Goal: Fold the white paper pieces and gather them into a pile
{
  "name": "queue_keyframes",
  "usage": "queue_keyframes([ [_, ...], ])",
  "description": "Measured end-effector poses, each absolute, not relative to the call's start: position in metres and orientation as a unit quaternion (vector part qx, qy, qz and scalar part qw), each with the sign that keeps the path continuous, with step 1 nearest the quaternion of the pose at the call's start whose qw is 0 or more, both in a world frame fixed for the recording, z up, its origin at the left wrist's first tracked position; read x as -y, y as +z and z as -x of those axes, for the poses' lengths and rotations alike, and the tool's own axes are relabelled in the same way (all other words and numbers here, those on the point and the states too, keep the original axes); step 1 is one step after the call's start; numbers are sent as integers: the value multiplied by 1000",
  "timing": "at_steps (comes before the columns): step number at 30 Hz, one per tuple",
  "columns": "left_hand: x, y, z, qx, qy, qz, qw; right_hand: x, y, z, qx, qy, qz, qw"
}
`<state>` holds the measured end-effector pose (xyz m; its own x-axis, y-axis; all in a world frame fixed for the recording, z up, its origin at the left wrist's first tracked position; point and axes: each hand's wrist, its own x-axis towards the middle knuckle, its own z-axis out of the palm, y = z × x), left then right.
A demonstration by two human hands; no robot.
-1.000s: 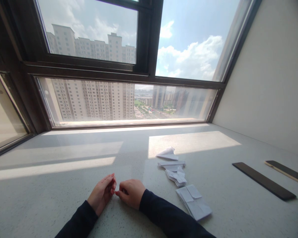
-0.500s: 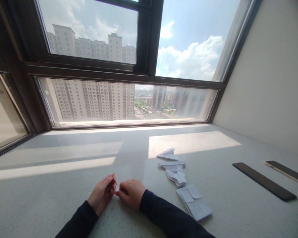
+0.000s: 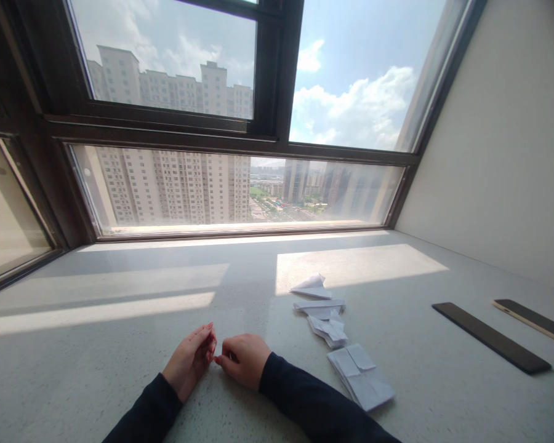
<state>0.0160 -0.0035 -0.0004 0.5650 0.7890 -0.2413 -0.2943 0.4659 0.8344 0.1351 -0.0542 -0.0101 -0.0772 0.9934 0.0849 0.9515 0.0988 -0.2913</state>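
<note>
My left hand (image 3: pixel 190 359) rests on its edge on the white speckled sill, loosely cupped, palm turned to the right, with nothing seen in it. Close beside it lies my right hand (image 3: pixel 244 360), its fingers curled in and the thumb tip almost touching the left fingertips. No object shows between the two hands. Right of them, a flat folded paper square (image 3: pixel 362 376) lies near my right forearm. Behind it is a crumpled-looking folded paper piece (image 3: pixel 329 328), then a long folded paper strip (image 3: pixel 321 306) and a pointed folded paper piece (image 3: pixel 313 287).
Two long dark flat objects (image 3: pixel 492 337) (image 3: pixel 538 320) lie on the sill at the right. A dark-framed window (image 3: pixel 240 138) rises at the back, with tall buildings outside. A pale wall (image 3: pixel 498 154) closes the right side. Sunlight patches fall across the sill (image 3: pixel 96 369).
</note>
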Motion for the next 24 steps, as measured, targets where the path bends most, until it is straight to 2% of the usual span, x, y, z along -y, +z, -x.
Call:
queue_keyframes([
  [24, 7, 2, -17, -331, 342, -392, 788, 54, -11, -135, 729, 86, 667, 130],
])
